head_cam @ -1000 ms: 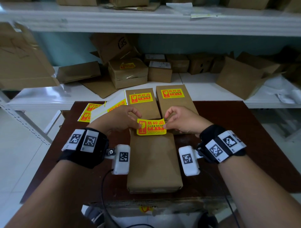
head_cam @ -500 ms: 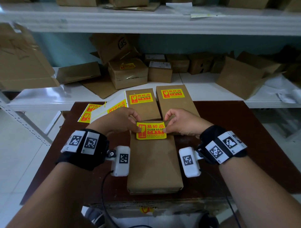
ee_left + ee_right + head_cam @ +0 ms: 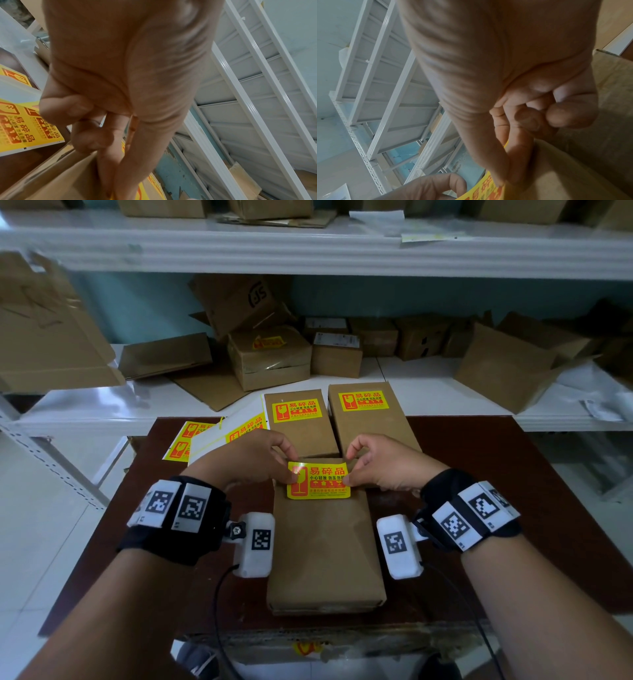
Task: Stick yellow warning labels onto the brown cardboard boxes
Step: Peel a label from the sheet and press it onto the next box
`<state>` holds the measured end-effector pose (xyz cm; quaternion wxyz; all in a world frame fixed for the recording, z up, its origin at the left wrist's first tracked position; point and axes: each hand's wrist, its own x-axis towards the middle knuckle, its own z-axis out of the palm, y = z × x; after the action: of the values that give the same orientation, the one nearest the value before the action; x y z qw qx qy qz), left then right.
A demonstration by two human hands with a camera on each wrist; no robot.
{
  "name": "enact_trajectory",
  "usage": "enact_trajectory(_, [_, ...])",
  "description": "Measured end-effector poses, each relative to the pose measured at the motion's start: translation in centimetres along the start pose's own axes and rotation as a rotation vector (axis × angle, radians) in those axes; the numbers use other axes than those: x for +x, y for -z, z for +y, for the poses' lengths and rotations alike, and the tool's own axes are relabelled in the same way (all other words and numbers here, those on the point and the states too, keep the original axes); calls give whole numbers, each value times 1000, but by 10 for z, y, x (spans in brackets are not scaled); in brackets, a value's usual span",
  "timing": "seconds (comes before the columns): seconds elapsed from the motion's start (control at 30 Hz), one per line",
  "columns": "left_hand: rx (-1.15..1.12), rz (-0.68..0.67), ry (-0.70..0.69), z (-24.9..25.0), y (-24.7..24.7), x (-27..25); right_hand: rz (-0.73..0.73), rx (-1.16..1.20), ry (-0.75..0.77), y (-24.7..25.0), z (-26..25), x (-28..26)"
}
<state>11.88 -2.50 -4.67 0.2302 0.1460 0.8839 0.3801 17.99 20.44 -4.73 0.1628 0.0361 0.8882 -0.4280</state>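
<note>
Head view | my left hand [image 3: 246,460] pinches the left edge of the yellow rectangular warning label [image 3: 318,480], thumb and forefinger clamped on it | my right hand [image 3: 383,463] pinches its right edge likewise | label over the far end of the nearest flat brown cardboard box [image 3: 325,549] on the dark brown table [image 3: 479,474] | two labelled brown boxes [image 3: 301,422] lie beyond.

A yellow label [image 3: 318,480] printed with red characters and a red glass symbol is seen on a plain brown box [image 3: 325,553]. The same yellow-and-red print is borne by two brown boxes [image 3: 299,422] behind. The table [image 3: 507,474] is dark reddish brown. Black-and-white square codes are shown on black wristbands [image 3: 171,508].
</note>
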Motion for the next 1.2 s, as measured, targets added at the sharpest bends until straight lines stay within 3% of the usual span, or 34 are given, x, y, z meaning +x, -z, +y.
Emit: enact_trajectory(1.2, [79,3,23,8,-7,-5,1,9,6,-8,4,9])
